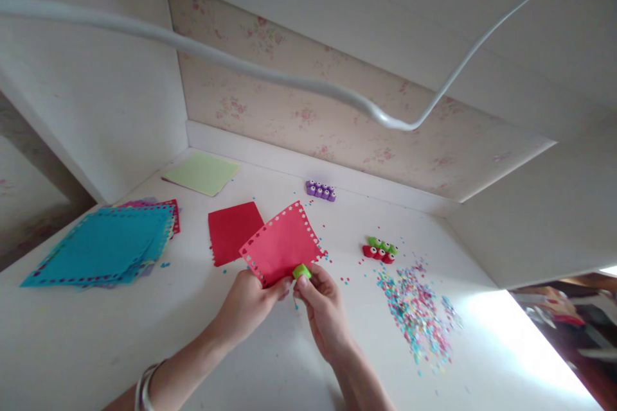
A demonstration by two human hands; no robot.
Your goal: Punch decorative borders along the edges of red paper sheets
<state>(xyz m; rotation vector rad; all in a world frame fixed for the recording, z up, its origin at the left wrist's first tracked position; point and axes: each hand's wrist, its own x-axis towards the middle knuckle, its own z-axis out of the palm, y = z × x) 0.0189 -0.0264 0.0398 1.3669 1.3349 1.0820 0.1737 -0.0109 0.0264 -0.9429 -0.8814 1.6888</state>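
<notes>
A pinkish-red sheet of paper (284,237) is held up over the table, with small shapes punched along several of its edges. My left hand (253,300) pinches its lower left part between thumb and fingers. In my right hand (324,308) is a small green craft punch (301,271), gripped by thumb and fingers at the sheet's lower edge. Whether the paper is inside the punch's slot, I cannot tell. Beneath and to the left lies a darker red sheet (234,231), partly covered by the held one.
Punched blue sheets (106,241) are stacked at left, and pale green paper (202,172) lies behind. Purple punches (321,191) stand near the back ledge. Red punches (378,254) and green punches (383,244) sit at right, beside scattered confetti (419,308). A white cable (289,80) crosses above.
</notes>
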